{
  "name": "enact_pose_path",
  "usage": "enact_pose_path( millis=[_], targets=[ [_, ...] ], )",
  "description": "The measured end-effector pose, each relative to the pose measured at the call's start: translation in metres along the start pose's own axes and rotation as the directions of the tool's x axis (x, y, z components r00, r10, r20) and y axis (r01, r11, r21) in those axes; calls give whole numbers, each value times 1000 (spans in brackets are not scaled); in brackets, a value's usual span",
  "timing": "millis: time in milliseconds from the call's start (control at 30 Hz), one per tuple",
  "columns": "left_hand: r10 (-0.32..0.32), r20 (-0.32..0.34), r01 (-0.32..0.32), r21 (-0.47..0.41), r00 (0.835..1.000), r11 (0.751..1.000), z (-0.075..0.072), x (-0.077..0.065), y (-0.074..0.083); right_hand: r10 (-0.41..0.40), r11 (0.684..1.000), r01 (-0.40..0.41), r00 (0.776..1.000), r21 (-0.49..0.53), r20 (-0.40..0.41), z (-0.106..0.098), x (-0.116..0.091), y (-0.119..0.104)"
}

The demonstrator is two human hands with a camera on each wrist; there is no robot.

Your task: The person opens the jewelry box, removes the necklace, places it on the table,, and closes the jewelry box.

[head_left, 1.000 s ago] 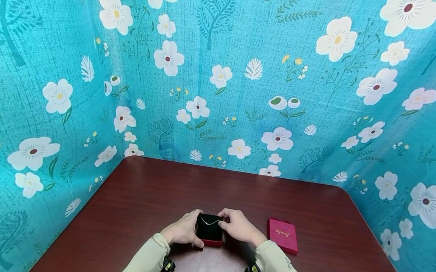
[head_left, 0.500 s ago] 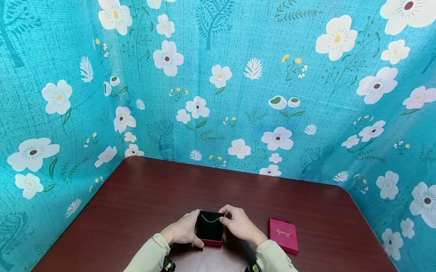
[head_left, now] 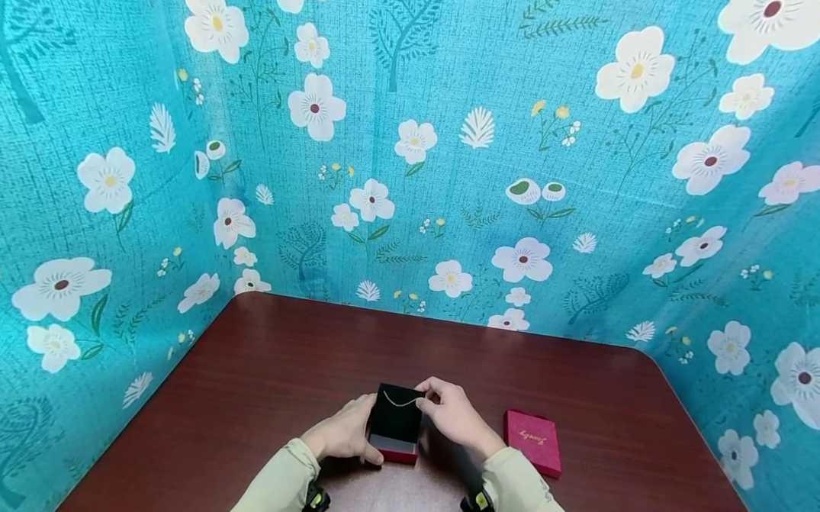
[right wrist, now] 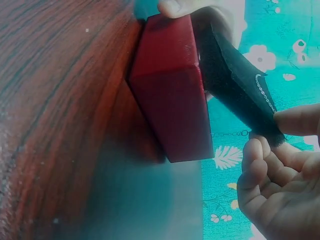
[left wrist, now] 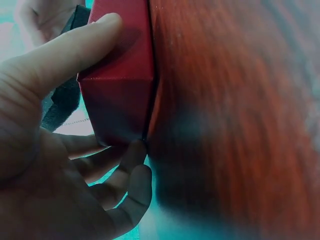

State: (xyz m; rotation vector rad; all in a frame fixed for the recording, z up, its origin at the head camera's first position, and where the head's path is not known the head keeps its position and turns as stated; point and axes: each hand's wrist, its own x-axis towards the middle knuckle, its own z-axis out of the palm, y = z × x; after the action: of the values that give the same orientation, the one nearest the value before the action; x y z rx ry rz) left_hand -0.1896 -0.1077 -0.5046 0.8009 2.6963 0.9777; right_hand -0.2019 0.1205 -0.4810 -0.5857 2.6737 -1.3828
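A small red jewelry box [right wrist: 167, 95] sits on the table in front of me. My left hand [head_left: 347, 430] grips its left side, the thumb lying across the near wall in the left wrist view. A black padded insert [head_left: 393, 422] stands tilted up out of the box, its far edge raised. Across its upper part runs a thin silver chain [right wrist: 264, 93]. My right hand [head_left: 452, 417] pinches the insert's far right corner between thumb and fingers, close to the chain's end. A loose chain end with a ring hangs behind the insert in the right wrist view.
To the right, a flat crimson lid [head_left: 532, 443] with gold lettering lies on the dark wooden table [head_left: 295, 358]. Blue flowered cloth [head_left: 412, 210] hangs behind the table and along both sides. Each wrist wears a dark strap-on camera [head_left: 316, 502].
My right hand has risen and moved away from me, lifting the insert's far edge so it tilts and the box's inside shows at the near end. The left hand stays in place on the box.
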Motion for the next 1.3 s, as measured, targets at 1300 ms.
enact_pose_path(
  millis=[1300],
  targets=[
    [-117, -121, 66, -361, 986, 930, -13, -2, 16, -8, 998, 9, 1000, 60, -20, -8, -4, -9]
  ],
)
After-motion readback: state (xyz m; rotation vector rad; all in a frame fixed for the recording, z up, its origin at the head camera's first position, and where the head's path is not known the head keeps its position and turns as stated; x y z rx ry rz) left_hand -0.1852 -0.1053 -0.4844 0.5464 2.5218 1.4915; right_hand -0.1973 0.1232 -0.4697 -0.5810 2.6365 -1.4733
